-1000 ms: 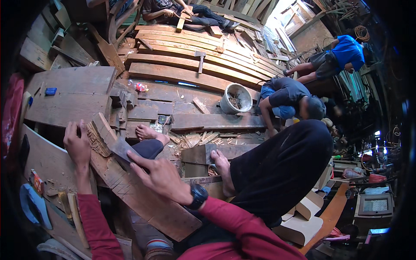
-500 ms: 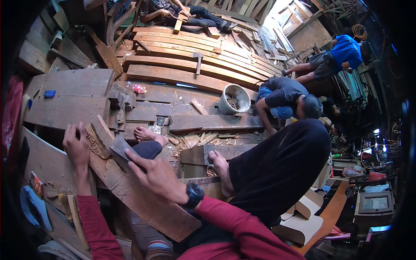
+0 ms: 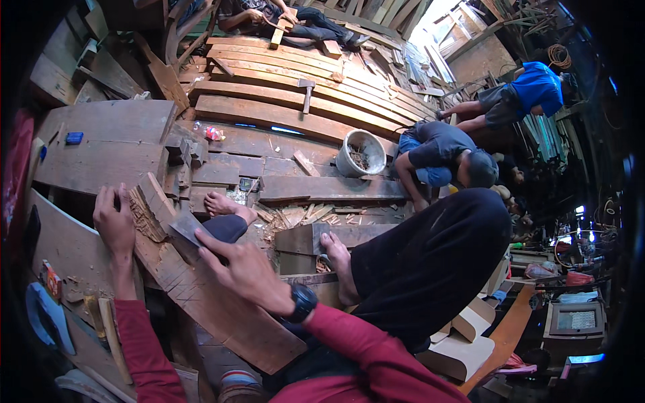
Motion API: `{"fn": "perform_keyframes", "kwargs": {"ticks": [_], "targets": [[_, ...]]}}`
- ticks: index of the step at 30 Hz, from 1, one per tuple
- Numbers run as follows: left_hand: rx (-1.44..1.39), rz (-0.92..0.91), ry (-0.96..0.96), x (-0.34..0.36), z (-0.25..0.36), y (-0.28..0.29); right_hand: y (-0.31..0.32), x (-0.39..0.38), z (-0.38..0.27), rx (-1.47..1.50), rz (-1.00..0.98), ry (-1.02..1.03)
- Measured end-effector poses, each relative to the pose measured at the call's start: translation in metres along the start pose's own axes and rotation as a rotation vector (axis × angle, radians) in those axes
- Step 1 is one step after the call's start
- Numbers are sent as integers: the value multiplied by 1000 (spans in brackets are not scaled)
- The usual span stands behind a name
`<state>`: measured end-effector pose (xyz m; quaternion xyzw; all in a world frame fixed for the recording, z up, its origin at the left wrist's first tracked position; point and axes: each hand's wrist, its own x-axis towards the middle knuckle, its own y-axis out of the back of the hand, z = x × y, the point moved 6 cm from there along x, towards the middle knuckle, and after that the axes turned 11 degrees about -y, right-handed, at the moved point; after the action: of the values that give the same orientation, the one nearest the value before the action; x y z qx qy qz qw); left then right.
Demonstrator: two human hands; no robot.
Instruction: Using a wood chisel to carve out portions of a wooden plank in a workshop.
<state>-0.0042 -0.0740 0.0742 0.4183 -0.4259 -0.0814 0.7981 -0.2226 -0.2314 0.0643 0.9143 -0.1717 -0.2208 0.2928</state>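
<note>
A thick brown plank (image 3: 222,316) slants across in front of me, with dark cut lines over its face and a rough, chipped hollow (image 3: 149,218) near its far end. My right hand (image 3: 247,274), wearing a black watch, is closed on a flat grey metal blade (image 3: 185,230). The blade lies over the plank's far right edge; any handle is hidden under my hand. At the plank's left side, my left hand (image 3: 114,220) is raised with its fingers apart and nothing in them, close to the chipped end.
Two wooden handles (image 3: 115,339) lie at lower left, by a blue curved piece (image 3: 50,319). Ahead stand a pale bucket (image 3: 361,153) of wood scraps and long beams (image 3: 269,111) with a hammer (image 3: 307,95) on them. A crouching person (image 3: 443,154) works to the right; others sit and stand farther off.
The view has shifted slightly. Both hands keep nearly the same place by the plank, and the blade stays in my right hand. The standing person's arm at right has moved a little.
</note>
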Motion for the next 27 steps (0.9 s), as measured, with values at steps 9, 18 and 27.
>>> {"fn": "perform_keyframes", "kwargs": {"ticks": [9,18,27], "targets": [[-38,-60,55,-5,-2,-3,10,-2,2,49,-35,43],[-54,-51,42,-4,-6,-1,5,-5,-3,71,33,96],[-60,-59,60,-5,-8,1,7,-4,-8,33,24,68]]}}
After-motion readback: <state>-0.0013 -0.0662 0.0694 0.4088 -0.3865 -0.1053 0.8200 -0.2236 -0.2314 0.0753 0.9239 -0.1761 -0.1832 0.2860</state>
